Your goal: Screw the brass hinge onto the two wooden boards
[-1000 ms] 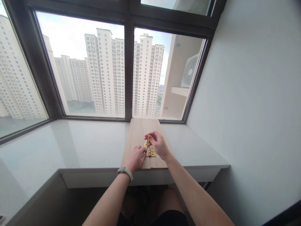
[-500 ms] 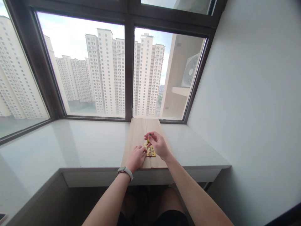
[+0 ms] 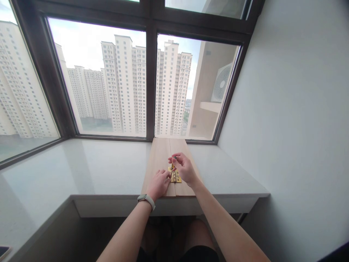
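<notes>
Item 1: brass-coloured flat metal butt hinge (image 3: 177, 178), spread flat, its knuckle along the seam of two boards, a leaf on each. Expect it to be stiff, light for your hand and hard to damage; its polished face probably slides easily on smooth wood. Take hold at the leaf edges, or press a leaf down flat, clear of the screw holes.

Item 2: slim hand tool with a yellow body and dark end (image 3: 175, 157), probably a screwdriver, standing tilted above the hinge's left leaf. It should be light and rigid; pinch the handle. Your fingers partly hide it; you cannot tell whether the tip touches a screw.

Item 3: your right hand (image 3: 184, 169), thumb and fingers pinched around the tool's handle.

Item 4: your left hand (image 3: 158, 183), fingers bent, fingertips at the hinge's left edge beside the tool's lower end; you cannot tell whether they grip anything.

Item 5: pale wooden boards (image 3: 158, 156), flat, side by side beneath the hinge.

Item 6: glossy white countertop (image 3: 117, 163), under the boards, before a dark-framed window (image 3: 151, 83).
</notes>
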{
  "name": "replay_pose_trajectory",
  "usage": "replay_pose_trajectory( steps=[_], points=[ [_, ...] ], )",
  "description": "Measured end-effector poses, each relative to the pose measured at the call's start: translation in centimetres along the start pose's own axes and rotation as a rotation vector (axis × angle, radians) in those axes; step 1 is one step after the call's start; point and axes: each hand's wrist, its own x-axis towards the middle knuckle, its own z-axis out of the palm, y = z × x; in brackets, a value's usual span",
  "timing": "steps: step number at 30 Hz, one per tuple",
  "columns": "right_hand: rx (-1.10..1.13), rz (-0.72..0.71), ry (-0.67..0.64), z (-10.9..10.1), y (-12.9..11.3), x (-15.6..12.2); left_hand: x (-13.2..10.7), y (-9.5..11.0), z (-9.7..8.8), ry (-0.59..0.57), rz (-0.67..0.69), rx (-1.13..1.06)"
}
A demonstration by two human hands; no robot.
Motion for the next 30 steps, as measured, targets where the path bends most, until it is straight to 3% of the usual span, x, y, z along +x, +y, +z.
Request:
replay_pose_trajectory(
  steps=[5,15,26,30],
  points=[
    [0.008,0.005,-0.038,0.0,-0.4,-0.1,0.0,0.0,-0.1,-0.006,-0.002,-0.007],
    [-0.033,0.008,0.097,-0.2,0.3,0.1,-0.1,0.2,-0.2,-0.008,-0.011,-0.024],
    [0.045,0.022,-0.079,0.0,-0.7,-0.1,0.0,0.1,-0.1,-0.012,-0.005,-0.011],
    [0.027,0.019,-0.05,-0.1,-0.3,-0.1,0.0,0.1,-0.1,-0.004,0.0,-0.011]
  ],
)
